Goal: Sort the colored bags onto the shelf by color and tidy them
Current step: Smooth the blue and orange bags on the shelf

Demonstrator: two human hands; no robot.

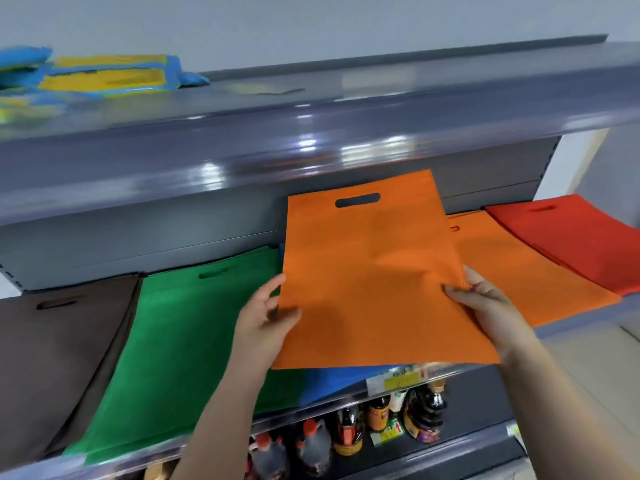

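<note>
Pretty plain shop corner: a pale grey-white wall (pixel 311 19) runs behind a glossy grey metal shelving unit (pixel 242 147), and its front edges catch bright streaky reflections from lights overhead. On the right, past the unit's end, there's a cream panel (pixel 568 164) and a bit of light tiled floor (pixel 595 372). The lowest level holds dark sauce bottles (pixel 349 434) with yellow price tags (pixel 401 377) clipped above.

An orange bag (pixel 374 271) with a slot handle is held up flat in the middle of the frame. On the shelf (pixel 571 320) lie brown bags (pixel 52 358) far left, green bags (pixel 180 341), a blue bag (pixel 332 382) low in the middle, orange bags (pixel 526 271) and red bags (pixel 571 233) at right.
</note>
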